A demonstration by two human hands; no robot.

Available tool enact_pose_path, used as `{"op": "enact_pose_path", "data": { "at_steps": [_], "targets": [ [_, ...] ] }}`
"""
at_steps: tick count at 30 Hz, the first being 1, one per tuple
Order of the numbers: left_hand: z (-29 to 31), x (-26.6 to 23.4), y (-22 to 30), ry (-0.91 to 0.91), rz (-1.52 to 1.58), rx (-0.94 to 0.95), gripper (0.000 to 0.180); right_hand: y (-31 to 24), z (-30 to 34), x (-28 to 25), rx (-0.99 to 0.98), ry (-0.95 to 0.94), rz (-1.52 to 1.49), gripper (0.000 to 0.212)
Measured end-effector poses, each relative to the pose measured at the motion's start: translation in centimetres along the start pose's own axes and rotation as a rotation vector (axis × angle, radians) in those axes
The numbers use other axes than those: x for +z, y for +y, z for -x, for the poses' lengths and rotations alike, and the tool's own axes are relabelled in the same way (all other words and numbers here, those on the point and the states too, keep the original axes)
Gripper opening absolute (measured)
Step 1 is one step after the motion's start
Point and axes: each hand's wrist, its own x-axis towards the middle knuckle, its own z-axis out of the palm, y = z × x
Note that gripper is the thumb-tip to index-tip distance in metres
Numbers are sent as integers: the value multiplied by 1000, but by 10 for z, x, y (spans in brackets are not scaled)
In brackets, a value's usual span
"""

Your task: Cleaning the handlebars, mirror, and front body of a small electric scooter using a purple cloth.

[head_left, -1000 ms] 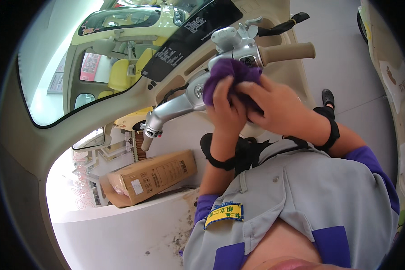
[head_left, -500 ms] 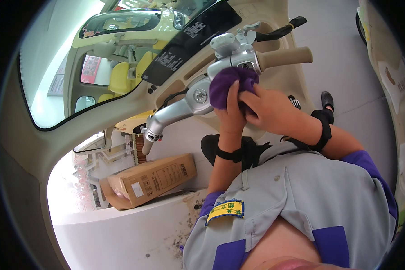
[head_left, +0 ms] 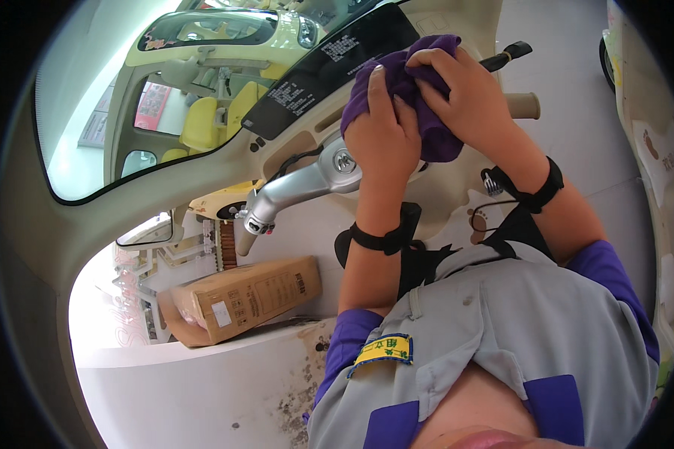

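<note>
Both hands grip a bunched purple cloth (head_left: 440,136) above the right half of a silver handlebar (head_left: 296,189). My left hand (head_left: 382,142) has its fingers curled on the cloth's left part. On the upper right part, my right hand (head_left: 468,93) pinches the fabric. The cloth and hands hide the brake-lever side of the bar, and whether the cloth touches the metal there I cannot tell. The beige right grip (head_left: 528,105) sticks out beyond my right wrist. A black-wrapped lever or cable end (head_left: 511,54) lies past the right hand.
A windshield (head_left: 202,97) with a black label panel (head_left: 329,67) curves along the far left. On the left stands a cardboard box (head_left: 243,299), above a white curved body panel (head_left: 195,389). A beige door or panel (head_left: 648,150) rises at the right edge.
Both hands have moved up and slightly right with the cloth. It was a tight wad on the handlebar clamp; now it is spread wider between the hands, which are farther apart.
</note>
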Motion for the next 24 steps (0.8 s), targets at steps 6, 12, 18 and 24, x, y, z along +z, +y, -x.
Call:
{"op": "enact_pose_path", "data": {
  "at_steps": [6,12,18,24],
  "targets": [
    [42,16,-7,213,102,-14,42,-8,8,-5,-71,6,10,22],
    [92,48,-10,263,28,-62,82,-31,71,-3,-83,-243,-5,27],
    [125,68,-38,172,224,-68,78,-18,94,2,34,-433,-127,28],
    [142,63,-59,260,-13,99,69,4,115,21,135,-511,-139,25]
  ]
}}
